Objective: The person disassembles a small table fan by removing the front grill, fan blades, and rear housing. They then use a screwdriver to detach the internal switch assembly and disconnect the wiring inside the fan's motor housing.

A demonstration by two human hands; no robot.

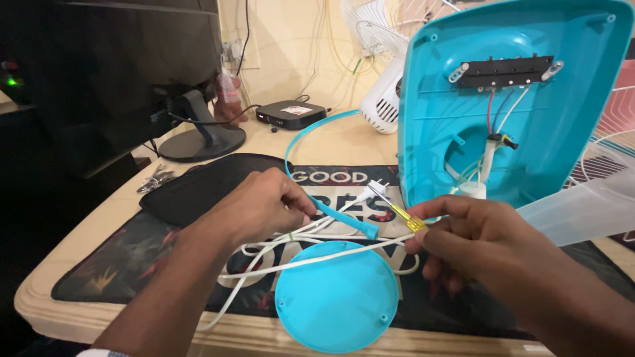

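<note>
Above one round blue cover (336, 296), two hands: left (264, 205) pinches one blue strip (344, 221), right (463, 231) grips one yellow-handled screwdriver (405, 217)

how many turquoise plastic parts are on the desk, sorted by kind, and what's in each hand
Turquoise fan housing, upright: 1
Turquoise round cover, flat: 1
Turquoise curved band, pinched at its end by the left hand: 1
Total turquoise parts: 3
Yellow-handled screwdriver in the right hand: 1
</note>
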